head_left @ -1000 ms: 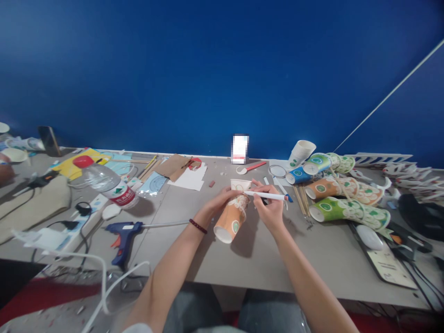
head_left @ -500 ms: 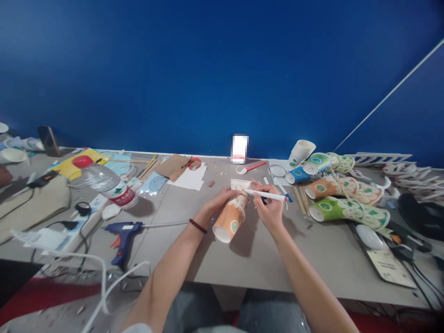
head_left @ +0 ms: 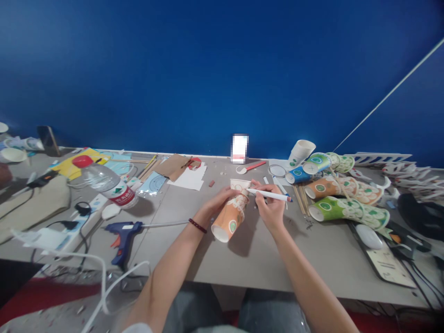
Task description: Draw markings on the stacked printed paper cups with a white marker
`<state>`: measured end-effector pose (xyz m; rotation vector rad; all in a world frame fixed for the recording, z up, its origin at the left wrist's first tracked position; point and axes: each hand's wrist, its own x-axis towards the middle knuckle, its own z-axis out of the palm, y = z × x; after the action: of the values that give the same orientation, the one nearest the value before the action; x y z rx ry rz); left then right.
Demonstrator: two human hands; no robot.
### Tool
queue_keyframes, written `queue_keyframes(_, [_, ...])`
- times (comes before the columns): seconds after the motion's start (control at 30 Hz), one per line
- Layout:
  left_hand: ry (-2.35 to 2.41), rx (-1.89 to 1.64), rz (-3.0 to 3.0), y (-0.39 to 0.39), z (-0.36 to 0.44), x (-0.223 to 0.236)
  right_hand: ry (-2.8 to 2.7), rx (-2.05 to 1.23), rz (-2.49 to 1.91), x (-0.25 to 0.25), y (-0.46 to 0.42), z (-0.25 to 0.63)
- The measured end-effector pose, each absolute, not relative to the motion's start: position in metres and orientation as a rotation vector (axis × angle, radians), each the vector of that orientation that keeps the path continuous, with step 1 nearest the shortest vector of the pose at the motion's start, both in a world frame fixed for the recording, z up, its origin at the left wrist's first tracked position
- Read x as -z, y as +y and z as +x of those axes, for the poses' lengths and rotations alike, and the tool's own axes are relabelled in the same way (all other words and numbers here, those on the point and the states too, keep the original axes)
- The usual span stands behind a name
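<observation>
My left hand (head_left: 222, 199) is wrapped round the far part of an orange paper cup (head_left: 228, 220) with a white floral pattern and a green round logo. The cup lies tilted, its base toward me and its white rim facing away. Between the fingers of my right hand (head_left: 270, 206) is a white marker (head_left: 268, 194) with a red end. Its tip points left, at or very near the cup's side close to the rim; whether it touches I cannot tell. Part of the cup is hidden behind my left fingers.
A blue glue gun (head_left: 124, 236) and a red-capped water bottle (head_left: 107, 182) lie to the left, beside a power strip (head_left: 74, 229). Rows of joined paper cups (head_left: 348, 212) and wooden sticks (head_left: 301, 200) lie to the right. A phone (head_left: 240, 148) leans on the blue wall.
The marker and my right hand have shifted slightly to the right. The cup has turned a little, its base moving slightly left.
</observation>
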<state>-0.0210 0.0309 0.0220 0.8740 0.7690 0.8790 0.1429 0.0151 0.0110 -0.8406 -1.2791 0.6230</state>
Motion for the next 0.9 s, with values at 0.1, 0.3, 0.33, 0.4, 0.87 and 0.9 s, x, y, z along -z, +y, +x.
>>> queue_keyframes(0.1, [0.802, -0.888, 0.845, 0.0280, -0.0210, -0.0256, -1.267, -0.625, -0.841, -0.0115, 0.0158, 0.1430])
queue_keyframes(0.3, [0.788, -0.879, 0.847, 0.0282, -0.0213, -0.0265, -1.250, -0.635, -0.823, -0.0129, 0.0151, 0.1425])
queue_keyframes(0.33, [0.785, -0.871, 0.848, 0.0280, -0.0213, -0.0268, -1.248, -0.639, -0.822, -0.0130, 0.0150, 0.1424])
queue_keyframes(0.4, [0.784, -0.879, 0.841, 0.0270, -0.0210, -0.0280, -1.246, -0.646, -0.818, -0.0130, 0.0148, 0.1423])
queue_keyframes(0.87, [0.772, -0.870, 0.816, 0.0221, -0.0216, -0.0326, -1.249, -0.648, -0.804, -0.0154, 0.0141, 0.1429])
queue_keyframes(0.9, [0.767, -0.864, 0.817, 0.0226, -0.0217, -0.0323, -1.245, -0.650, -0.804, -0.0151, 0.0142, 0.1429])
